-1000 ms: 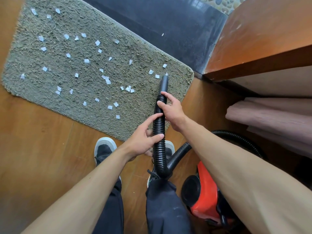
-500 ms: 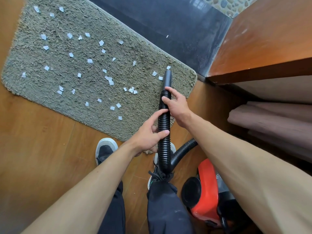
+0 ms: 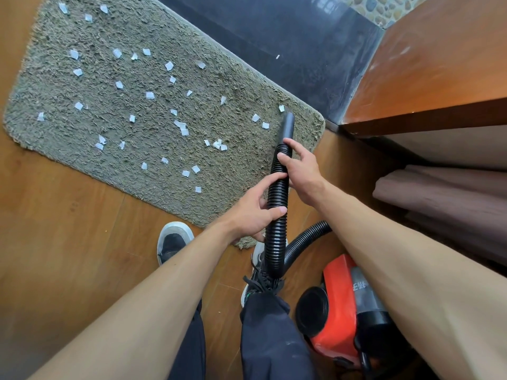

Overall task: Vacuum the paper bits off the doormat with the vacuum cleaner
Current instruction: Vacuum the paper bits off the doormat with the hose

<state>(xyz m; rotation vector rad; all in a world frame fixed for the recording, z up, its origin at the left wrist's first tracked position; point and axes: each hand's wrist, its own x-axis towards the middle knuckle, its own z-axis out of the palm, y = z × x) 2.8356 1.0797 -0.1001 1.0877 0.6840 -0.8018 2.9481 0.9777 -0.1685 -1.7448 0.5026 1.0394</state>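
Observation:
A grey shaggy doormat (image 3: 137,149) lies on the wooden floor, strewn with several small white paper bits (image 3: 181,127). I hold a black ribbed vacuum hose (image 3: 277,215) with both hands. My right hand (image 3: 300,171) grips it just below the smooth black nozzle (image 3: 286,127), whose tip sits over the mat's right end, next to a paper bit (image 3: 281,108). My left hand (image 3: 253,212) grips the hose lower down. The hose loops back to the red and black vacuum cleaner (image 3: 343,311) on the floor at my right.
My two shoes (image 3: 172,239) stand at the mat's near edge. A dark stone threshold (image 3: 301,45) runs behind the mat. A wooden cabinet (image 3: 425,78) rises at the right, with brownish fabric (image 3: 444,198) below it. Wooden floor (image 3: 68,229) stretches left.
The nozzle has moved forward a little towards the mat's far right edge, close to a paper bit there. Both hands keep their hold on the hose.

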